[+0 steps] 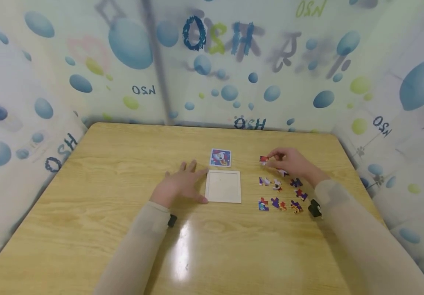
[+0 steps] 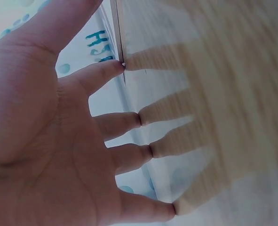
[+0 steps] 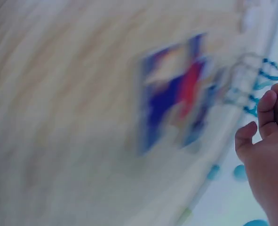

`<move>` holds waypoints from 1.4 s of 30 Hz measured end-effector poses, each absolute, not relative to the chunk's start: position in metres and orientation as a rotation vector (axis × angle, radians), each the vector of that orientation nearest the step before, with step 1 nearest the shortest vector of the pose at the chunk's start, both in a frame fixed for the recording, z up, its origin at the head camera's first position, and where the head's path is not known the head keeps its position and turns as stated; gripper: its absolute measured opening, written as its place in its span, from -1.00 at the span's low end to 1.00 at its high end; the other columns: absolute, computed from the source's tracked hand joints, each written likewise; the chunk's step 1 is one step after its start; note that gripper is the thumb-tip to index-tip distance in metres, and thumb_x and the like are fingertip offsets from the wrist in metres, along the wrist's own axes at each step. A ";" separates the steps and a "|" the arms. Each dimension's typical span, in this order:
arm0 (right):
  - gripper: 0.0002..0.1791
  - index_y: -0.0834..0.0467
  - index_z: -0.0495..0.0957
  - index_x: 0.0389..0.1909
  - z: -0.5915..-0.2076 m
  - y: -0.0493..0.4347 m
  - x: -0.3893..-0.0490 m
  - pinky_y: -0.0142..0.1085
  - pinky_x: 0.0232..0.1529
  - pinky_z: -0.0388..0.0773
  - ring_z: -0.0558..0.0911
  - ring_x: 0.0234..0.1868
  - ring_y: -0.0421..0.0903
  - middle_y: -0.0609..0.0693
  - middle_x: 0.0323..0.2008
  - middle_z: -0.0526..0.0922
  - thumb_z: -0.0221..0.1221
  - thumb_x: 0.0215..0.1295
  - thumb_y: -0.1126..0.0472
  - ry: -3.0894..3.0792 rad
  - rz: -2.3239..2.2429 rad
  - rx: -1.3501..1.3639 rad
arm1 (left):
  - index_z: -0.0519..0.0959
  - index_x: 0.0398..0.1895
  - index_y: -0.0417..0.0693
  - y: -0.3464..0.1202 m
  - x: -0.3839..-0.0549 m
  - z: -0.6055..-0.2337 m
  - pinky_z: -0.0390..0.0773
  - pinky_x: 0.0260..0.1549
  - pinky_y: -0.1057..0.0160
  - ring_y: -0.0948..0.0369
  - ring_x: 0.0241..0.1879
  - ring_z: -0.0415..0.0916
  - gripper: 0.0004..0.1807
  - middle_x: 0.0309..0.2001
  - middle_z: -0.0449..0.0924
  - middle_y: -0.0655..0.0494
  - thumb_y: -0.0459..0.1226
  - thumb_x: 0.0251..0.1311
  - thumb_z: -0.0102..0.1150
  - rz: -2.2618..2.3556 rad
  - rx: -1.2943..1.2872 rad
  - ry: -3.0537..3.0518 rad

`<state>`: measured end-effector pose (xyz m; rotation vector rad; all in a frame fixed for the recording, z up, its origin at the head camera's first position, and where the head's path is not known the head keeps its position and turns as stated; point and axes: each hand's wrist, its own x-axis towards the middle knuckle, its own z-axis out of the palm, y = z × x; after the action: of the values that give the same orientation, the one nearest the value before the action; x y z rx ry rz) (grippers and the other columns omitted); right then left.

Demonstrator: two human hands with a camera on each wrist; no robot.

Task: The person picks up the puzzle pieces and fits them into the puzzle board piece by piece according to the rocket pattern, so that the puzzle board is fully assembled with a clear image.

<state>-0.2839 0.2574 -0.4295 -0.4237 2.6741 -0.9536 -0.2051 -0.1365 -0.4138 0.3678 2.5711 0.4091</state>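
Right hand (image 1: 289,162) pinches a puzzle piece (image 1: 263,159) by its right edge, at the far end of the other loose pieces (image 1: 263,204); lifted or not, can't tell. Likely light, stiff, thin card or wood; best taken by opposite edges, sparing the tabs. Left hand (image 1: 177,186) spread, fingertips on tabletop (image 1: 86,184), bracing pale tray (image 1: 223,186). Picture card (image 1: 221,158) just beyond tray.

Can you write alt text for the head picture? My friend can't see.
A right hand pinches a puzzle piece near other pieces on a table, while the left hand touches a pale tray. A card lies beyond it.
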 end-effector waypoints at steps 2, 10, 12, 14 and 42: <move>-0.56 0.14 0.68 0.23 -0.422 0.249 -0.283 -0.23 -0.28 0.50 0.49 -0.18 0.02 0.06 -0.15 0.52 0.35 0.56 -0.07 2.666 -0.995 -0.409 | 0.01 0.83 0.37 -0.136 -0.206 -0.413 -0.31 0.49 -0.77 -0.31 0.78 -0.48 0.24 0.83 -0.41 -0.13 0.25 0.19 0.56 0.412 0.368 2.572; -0.58 0.15 0.68 0.26 -0.407 0.188 -0.274 -0.30 -0.26 0.48 0.50 -0.20 -0.03 0.03 -0.17 0.61 0.35 0.57 0.00 2.627 -1.146 -0.435 | 0.01 0.83 0.38 -0.136 -0.205 -0.408 -0.35 0.51 -0.74 -0.29 0.78 -0.51 0.24 0.83 -0.43 -0.12 0.22 0.20 0.56 0.423 0.342 2.552; -0.59 0.16 0.68 0.27 -0.406 0.172 -0.270 -0.30 -0.27 0.50 0.52 -0.21 -0.03 0.03 -0.16 0.64 0.35 0.58 0.02 2.607 -1.188 -0.432 | 0.01 0.83 0.37 -0.136 -0.205 -0.407 -0.35 0.51 -0.74 -0.29 0.78 -0.51 0.23 0.83 -0.42 -0.12 0.22 0.20 0.56 0.424 0.339 2.554; -0.60 0.15 0.69 0.27 -0.405 0.159 -0.265 -0.29 -0.29 0.49 0.51 -0.22 -0.03 0.05 -0.15 0.67 0.35 0.58 0.03 2.600 -1.206 -0.429 | 0.01 0.83 0.38 -0.136 -0.206 -0.406 -0.33 0.50 -0.74 -0.30 0.78 -0.50 0.23 0.83 -0.42 -0.12 0.23 0.20 0.56 0.420 0.342 2.558; -0.69 0.16 0.76 0.12 -0.440 0.099 -0.241 -0.37 -0.30 0.54 0.58 -0.30 -0.14 0.00 -0.25 0.70 0.46 0.42 0.19 2.556 -1.068 -0.510 | 0.06 0.82 0.37 -0.135 -0.208 -0.410 -0.23 0.46 -0.80 -0.34 0.78 -0.44 0.22 0.83 -0.38 -0.14 0.29 0.19 0.54 0.384 0.359 2.568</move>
<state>-0.2409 0.0995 -0.4402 -0.5100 2.5561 -1.0684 -0.2077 -0.1351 -0.4101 0.3589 2.5677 0.3835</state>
